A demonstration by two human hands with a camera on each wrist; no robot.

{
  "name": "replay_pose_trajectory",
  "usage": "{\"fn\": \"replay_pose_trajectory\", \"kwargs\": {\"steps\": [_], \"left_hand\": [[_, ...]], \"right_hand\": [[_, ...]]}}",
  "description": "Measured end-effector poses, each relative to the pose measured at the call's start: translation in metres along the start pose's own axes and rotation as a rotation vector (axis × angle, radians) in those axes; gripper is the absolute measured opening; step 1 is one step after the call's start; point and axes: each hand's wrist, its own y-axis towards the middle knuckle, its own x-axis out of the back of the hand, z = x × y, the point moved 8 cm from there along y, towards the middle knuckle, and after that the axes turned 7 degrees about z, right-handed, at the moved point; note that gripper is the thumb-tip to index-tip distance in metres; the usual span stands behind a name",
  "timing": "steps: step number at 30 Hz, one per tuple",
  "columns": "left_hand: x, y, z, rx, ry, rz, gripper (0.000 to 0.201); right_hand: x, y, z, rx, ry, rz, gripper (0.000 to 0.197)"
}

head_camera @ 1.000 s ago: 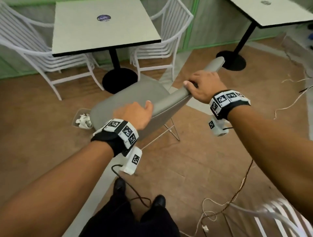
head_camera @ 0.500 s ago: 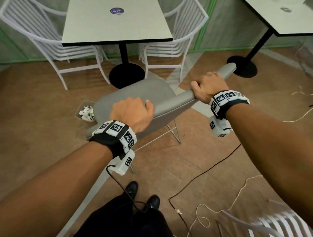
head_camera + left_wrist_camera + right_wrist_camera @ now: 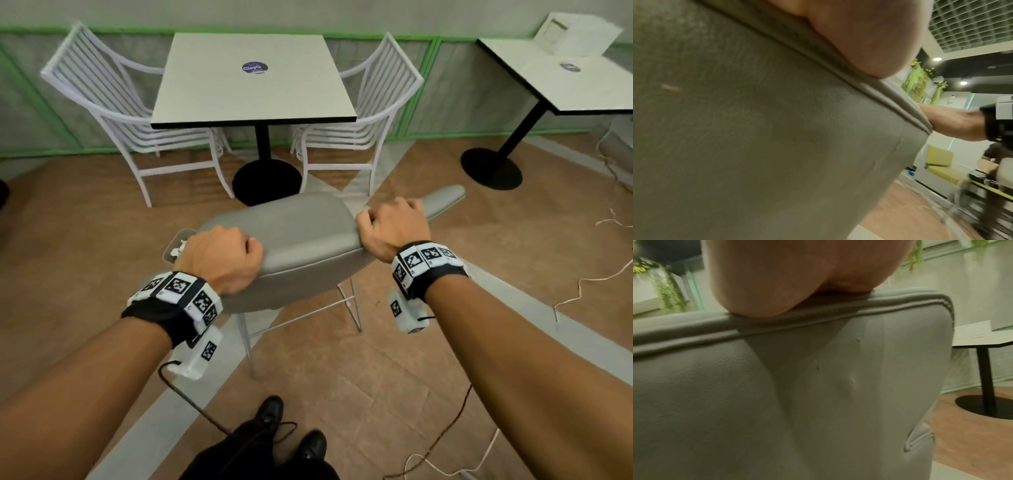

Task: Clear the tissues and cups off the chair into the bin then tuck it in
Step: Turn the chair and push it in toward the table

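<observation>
Left hand (image 3: 219,260) and right hand (image 3: 394,226) grip the grey chair's (image 3: 291,222) backrest top

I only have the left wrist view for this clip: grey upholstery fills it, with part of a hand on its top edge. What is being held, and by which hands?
Observer: Both. The left hand and right hand grip the top edge of the grey chair.
Operator: Anything left on the seat?
Observer: None on the part the head view shows.
Operator: Where is the bin?
Observer: The bin sits on the floor beyond the left hand, mostly hidden, with white tissue showing.
Operator: And the table?
Observer: The table stands straight ahead, between two white chairs.
</observation>
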Motion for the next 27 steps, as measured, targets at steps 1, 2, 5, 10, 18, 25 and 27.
{"fn": "replay_pose_trajectory", "kwargs": {"steps": [1, 2, 5, 10, 18, 25, 27], "left_hand": [[0.002, 0.000, 0.010, 0.003, 0.000, -0.003, 0.046], [0.004, 0.001, 0.021, 0.006, 0.004, -0.007, 0.044], [0.009, 0.000, 0.054, 0.032, 0.014, -0.019, 0.042], [0.008, -0.015, 0.084, 0.134, 0.098, -0.123, 0.041], [0.003, -0.020, 0.074, 0.178, 0.101, -0.113, 0.048], [0.005, 0.010, 0.084, 0.162, 0.091, -0.074, 0.039], [0.004, 0.017, 0.089, 0.188, 0.093, -0.062, 0.038]], "right_hand": [[0.001, -0.002, 0.009, -0.009, 0.004, 0.013, 0.065], [0.002, -0.005, 0.018, -0.019, 0.004, 0.024, 0.069], [0.001, -0.011, 0.048, 0.002, 0.009, 0.046, 0.075], [-0.001, -0.011, 0.060, 0.156, 0.069, 0.065, 0.075], [-0.001, 0.006, 0.044, 0.176, -0.021, 0.021, 0.075], [0.003, 0.028, 0.043, 0.135, -0.018, 0.009, 0.064], [0.003, 0.035, 0.046, 0.122, -0.023, 0.016, 0.061]]}}
